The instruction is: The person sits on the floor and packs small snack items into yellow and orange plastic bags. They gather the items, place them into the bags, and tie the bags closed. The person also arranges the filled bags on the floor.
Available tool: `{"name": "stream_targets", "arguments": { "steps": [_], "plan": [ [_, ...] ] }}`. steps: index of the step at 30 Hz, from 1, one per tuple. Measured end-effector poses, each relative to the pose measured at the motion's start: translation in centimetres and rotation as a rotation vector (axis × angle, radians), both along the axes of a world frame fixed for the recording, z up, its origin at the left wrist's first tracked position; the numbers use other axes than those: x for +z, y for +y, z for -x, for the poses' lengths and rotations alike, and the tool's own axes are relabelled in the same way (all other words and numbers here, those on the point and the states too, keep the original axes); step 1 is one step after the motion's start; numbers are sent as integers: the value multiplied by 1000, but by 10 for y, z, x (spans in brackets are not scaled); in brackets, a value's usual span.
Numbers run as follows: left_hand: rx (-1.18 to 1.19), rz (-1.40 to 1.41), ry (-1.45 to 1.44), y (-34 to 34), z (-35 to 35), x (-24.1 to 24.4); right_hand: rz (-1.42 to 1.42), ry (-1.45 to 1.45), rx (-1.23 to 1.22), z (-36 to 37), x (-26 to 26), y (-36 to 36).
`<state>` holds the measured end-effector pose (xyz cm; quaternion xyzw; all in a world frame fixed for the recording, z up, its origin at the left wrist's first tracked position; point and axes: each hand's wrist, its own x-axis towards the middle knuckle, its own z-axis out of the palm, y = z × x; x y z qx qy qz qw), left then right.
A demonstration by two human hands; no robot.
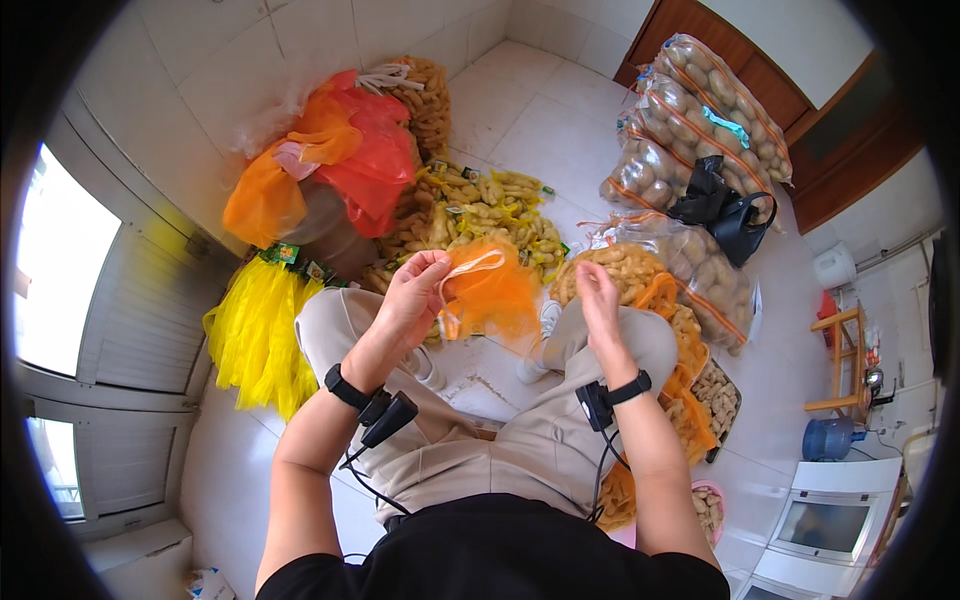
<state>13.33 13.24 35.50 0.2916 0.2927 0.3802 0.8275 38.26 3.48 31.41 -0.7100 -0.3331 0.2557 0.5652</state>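
Pinched between the fingers and thumb of my left hand (416, 296) is an orange mesh bag (495, 289) with a white drawstring. It hangs between my knees and looks slack and blurred. My right hand (598, 304) is raised over my right knee, apart from the bag, with nothing visible in its fingers. Beyond the bag lies a pile of yellow mesh bags (487, 210) filled with tan, knobbly produce and bearing green tags. A filled orange mesh bag (619, 270) is just past my right hand.
Bright yellow mesh bags (262, 330) hang in a bunch at my left. Red mesh (367, 150) and orange mesh (262, 195) are heaped behind. Large clear sacks of potatoes (690, 112), a black handbag (739, 221) and a tray of produce (716, 401) are at the right.
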Motion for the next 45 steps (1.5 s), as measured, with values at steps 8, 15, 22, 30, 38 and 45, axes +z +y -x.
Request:
{"name": "stream_targets", "arguments": {
  "steps": [8,15,22,30,38,45],
  "plan": [
    [-100,-192,105,-27,-12,20,-137,-2,451,51,28,-1],
    [-29,-694,418,-9,8,33,-199,162,481,29,69,6],
    [-115,-1352,801,3,-9,37,-242,570,669,23,111,10],
    [117,-753,361,-13,-19,50,-258,693,672,-5,111,-2],
    [-233,-247,222,-40,-42,64,-112,297,809,26,101,-10],
    [-163,-368,182,-30,-35,46,-84,99,702,27,85,-11]
  ]
}}
